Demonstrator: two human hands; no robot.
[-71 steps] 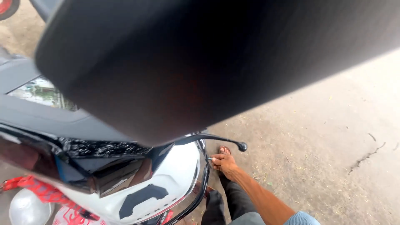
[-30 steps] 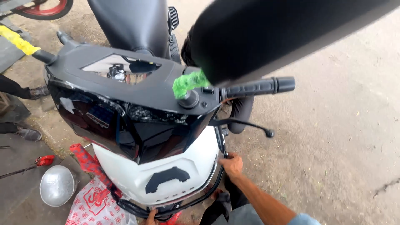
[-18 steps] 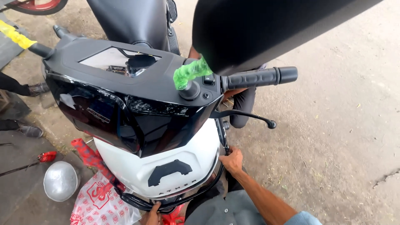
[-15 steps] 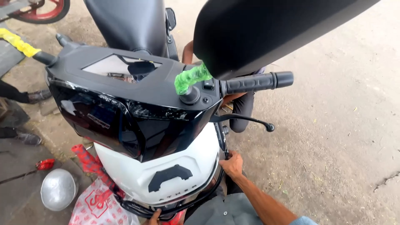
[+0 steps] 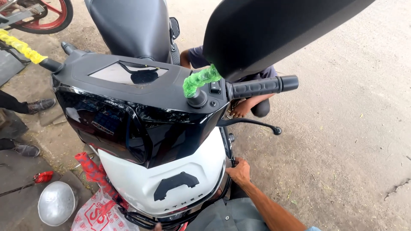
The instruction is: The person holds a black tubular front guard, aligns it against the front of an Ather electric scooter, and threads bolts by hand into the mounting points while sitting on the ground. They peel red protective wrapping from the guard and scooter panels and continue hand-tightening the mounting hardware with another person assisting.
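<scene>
One hand grips the white scooter front panel edge.
Fingers curled on the panel's side; steady pressure there seems wise. Other hand hidden.

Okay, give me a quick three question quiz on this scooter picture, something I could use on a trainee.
1. True or false: the right hand holds the edge of the scooter's white front panel.
2. What colour is the wrap on the mirror stem? A red, B green, C blue.
3. Fill in: the metal bowl lies on the ground beside a red-and-white plastic ____.

Key: 1 true; 2 B; 3 bag.
</scene>
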